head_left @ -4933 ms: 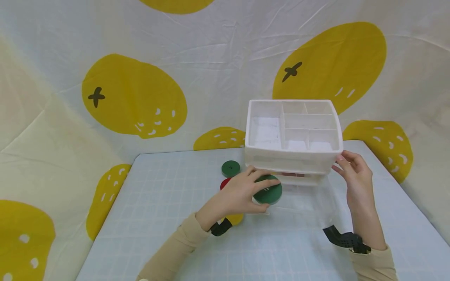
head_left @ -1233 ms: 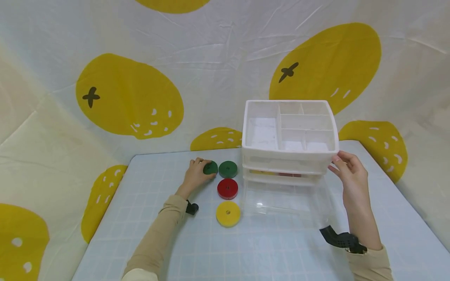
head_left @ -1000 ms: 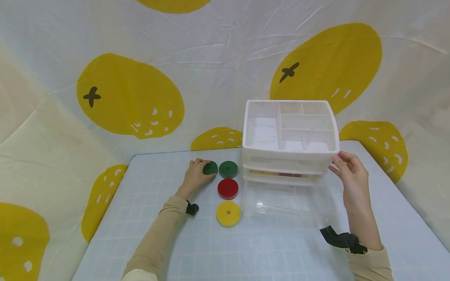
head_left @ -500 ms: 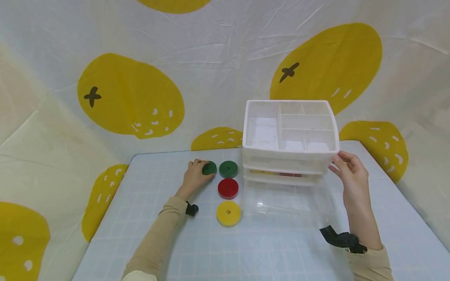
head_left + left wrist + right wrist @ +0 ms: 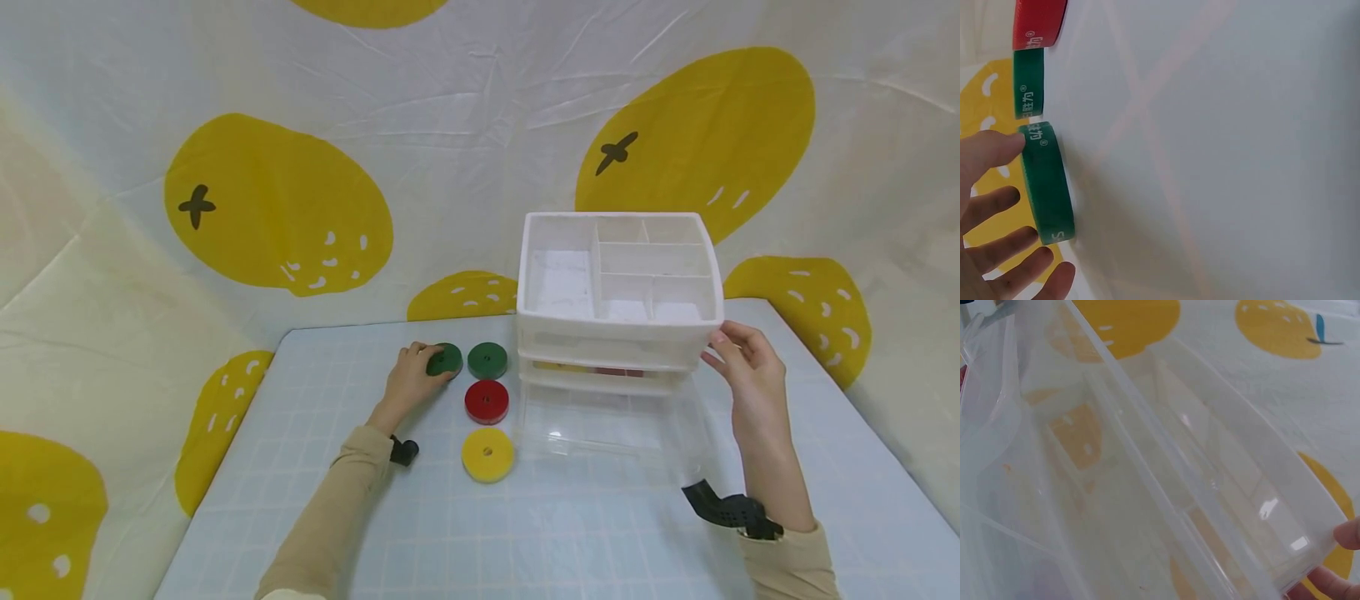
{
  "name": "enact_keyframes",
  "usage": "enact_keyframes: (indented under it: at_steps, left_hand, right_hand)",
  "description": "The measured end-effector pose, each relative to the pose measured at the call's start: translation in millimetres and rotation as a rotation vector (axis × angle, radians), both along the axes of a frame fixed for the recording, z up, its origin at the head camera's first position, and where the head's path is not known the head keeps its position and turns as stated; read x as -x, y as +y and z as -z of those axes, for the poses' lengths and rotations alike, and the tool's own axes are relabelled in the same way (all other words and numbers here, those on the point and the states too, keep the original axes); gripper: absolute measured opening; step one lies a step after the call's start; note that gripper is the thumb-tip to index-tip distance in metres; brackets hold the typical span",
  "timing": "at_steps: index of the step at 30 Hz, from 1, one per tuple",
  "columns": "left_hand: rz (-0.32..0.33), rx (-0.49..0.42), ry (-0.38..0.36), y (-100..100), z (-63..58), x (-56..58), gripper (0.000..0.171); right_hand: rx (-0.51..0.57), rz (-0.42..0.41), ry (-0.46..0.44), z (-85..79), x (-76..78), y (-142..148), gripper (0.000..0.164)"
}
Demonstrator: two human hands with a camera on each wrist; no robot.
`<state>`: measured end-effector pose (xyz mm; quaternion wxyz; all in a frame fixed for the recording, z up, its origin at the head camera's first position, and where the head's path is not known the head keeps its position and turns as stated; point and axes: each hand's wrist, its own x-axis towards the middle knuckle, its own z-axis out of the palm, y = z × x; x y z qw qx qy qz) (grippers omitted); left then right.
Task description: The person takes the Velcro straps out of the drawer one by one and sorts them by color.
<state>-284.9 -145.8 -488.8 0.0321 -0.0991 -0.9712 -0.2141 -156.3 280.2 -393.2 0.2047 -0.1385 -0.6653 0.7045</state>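
My left hand (image 5: 411, 378) holds a green tape roll (image 5: 447, 360) between thumb and fingers, low over the table, left of a second green tape roll (image 5: 487, 361). In the left wrist view the thumb touches the upper edge of the held roll (image 5: 1047, 184) and the other fingers spread behind it. A red tape roll (image 5: 487, 402) and a yellow tape roll (image 5: 487, 456) lie in a column below the second green one. My right hand (image 5: 750, 367) pinches the front right corner of a white drawer organizer (image 5: 618, 329), thumb above and fingers below its edge (image 5: 1329, 544).
The organizer's bottom clear drawer (image 5: 611, 425) is pulled out toward me. Something yellow and something red show through the gap above it. A patterned cloth (image 5: 450, 167) hangs behind the pale checked table (image 5: 420, 533).
Since the earliest frame, my left hand has carried the green roll from in front of the organizer to the far left; lately both shifted slightly left. My right hand keeps its place.
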Motion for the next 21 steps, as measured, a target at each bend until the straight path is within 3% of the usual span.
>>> enact_keyframes:
  at_steps: [8,14,21]
  left_hand:
    - [0.02,-0.017,0.026,-3.8,-3.3,-14.8,0.044]
    - [0.05,-0.071,0.044,-0.4,-2.0,-36.9,0.036]
    - [0.079,-0.081,-0.013,13.6,-2.0,-68.6,0.031]
  right_hand:
    - [0.008,0.0,-0.009,-0.7,0.1,1.0,0.035]
    - [0.019,-0.001,-0.018,-0.5,-1.0,1.6,0.036]
    - [0.029,-0.002,-0.008,-1.0,-0.5,0.3,0.034]
